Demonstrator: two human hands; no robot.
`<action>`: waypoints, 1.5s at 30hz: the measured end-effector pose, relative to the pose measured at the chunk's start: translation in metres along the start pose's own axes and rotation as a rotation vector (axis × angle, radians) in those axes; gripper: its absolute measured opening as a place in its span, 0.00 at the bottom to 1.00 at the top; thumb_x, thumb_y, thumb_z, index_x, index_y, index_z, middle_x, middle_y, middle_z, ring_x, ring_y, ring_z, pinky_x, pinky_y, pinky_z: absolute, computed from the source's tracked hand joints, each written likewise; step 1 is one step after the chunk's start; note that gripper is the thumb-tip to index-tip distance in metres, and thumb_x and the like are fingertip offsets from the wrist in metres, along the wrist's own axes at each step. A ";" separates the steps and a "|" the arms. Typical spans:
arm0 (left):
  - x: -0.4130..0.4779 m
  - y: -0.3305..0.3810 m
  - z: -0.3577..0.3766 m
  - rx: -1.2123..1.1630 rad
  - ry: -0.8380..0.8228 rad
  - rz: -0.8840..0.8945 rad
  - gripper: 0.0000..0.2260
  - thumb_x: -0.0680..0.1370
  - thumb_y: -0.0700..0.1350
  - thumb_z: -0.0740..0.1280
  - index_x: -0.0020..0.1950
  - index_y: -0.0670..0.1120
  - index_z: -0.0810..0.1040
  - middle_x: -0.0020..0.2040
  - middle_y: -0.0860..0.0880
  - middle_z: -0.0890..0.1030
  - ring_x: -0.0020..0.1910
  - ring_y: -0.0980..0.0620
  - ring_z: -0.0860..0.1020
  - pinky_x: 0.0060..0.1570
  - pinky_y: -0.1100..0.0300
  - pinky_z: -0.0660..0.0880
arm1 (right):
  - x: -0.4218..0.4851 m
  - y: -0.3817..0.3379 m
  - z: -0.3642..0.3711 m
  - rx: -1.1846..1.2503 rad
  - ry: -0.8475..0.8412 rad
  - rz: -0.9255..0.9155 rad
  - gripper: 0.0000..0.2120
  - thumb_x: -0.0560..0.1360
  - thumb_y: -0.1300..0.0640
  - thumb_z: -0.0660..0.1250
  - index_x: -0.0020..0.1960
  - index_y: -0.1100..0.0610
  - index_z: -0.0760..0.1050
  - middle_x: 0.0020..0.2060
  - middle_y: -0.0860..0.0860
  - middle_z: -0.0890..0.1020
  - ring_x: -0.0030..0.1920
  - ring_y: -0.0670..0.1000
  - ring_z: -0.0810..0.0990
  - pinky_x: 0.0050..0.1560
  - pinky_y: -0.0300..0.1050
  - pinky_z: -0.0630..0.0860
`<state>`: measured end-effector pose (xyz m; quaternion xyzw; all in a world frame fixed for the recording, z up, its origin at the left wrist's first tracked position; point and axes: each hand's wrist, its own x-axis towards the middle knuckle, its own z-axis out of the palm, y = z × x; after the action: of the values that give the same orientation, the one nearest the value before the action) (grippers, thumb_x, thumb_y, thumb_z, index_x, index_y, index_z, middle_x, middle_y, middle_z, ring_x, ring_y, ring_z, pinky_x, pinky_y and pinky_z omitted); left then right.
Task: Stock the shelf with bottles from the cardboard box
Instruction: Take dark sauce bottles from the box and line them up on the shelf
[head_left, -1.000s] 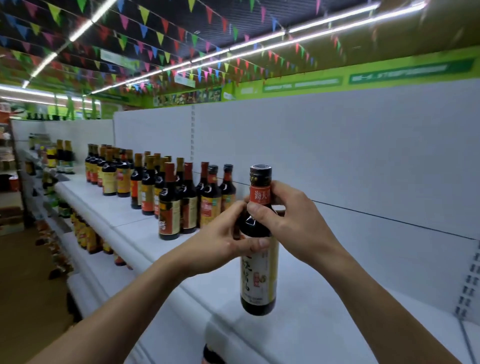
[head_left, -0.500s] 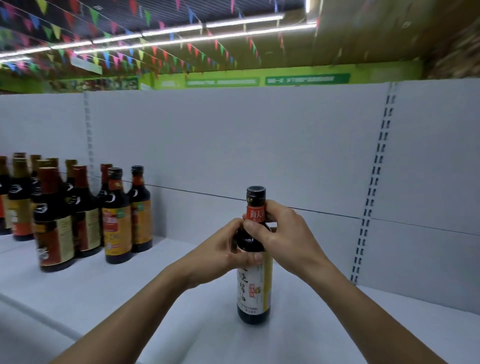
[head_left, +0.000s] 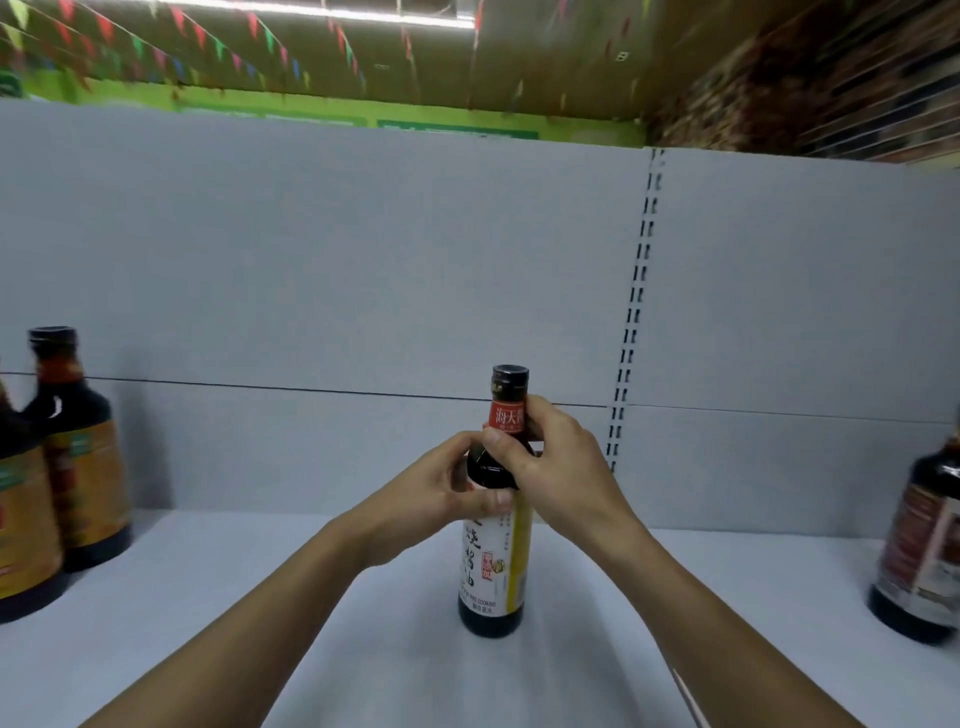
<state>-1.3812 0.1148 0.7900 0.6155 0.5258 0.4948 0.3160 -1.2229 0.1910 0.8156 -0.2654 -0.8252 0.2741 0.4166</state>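
A dark sauce bottle (head_left: 493, 571) with a white and yellow label, a red neck band and a black cap stands upright on the white shelf (head_left: 260, 613). My left hand (head_left: 436, 493) wraps its shoulder from the left, thumb across the front. My right hand (head_left: 550, 467) grips the neck and shoulder from the right, thumb on the neck band. The cardboard box is out of view.
Two dark bottles with orange labels (head_left: 78, 457) stand at the left edge of the shelf. Another dark bottle (head_left: 924, 545) stands at the right edge, blurred. A grey back panel (head_left: 363, 260) with a slotted upright (head_left: 636, 312) rises behind.
The bottle came down from the air onto the shelf and now stands there. The view has swung right, so the bottle row slid to the left edge. Both hands kept their hold.
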 end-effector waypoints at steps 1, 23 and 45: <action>0.004 -0.002 0.001 -0.012 -0.014 0.004 0.26 0.76 0.50 0.76 0.72 0.51 0.73 0.64 0.51 0.83 0.65 0.50 0.81 0.68 0.43 0.76 | 0.000 0.001 -0.001 -0.009 0.010 0.017 0.06 0.79 0.44 0.68 0.53 0.44 0.76 0.45 0.38 0.83 0.48 0.34 0.80 0.42 0.30 0.72; 0.069 -0.028 0.051 -0.082 -0.043 -0.010 0.23 0.82 0.54 0.69 0.76 0.56 0.69 0.63 0.52 0.84 0.62 0.52 0.83 0.67 0.45 0.78 | 0.017 0.056 -0.027 0.002 0.146 0.099 0.11 0.80 0.39 0.63 0.60 0.39 0.70 0.52 0.45 0.81 0.57 0.49 0.79 0.56 0.55 0.81; 0.092 -0.066 0.075 -0.088 -0.004 -0.072 0.21 0.79 0.50 0.74 0.69 0.56 0.72 0.60 0.58 0.85 0.60 0.57 0.83 0.61 0.55 0.81 | 0.031 0.100 -0.037 0.199 -0.030 0.135 0.19 0.81 0.41 0.63 0.70 0.39 0.66 0.61 0.42 0.78 0.61 0.43 0.79 0.62 0.50 0.77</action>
<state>-1.3369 0.2291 0.7322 0.5826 0.5247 0.5044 0.3616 -1.1866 0.2911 0.7835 -0.2735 -0.7802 0.3863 0.4090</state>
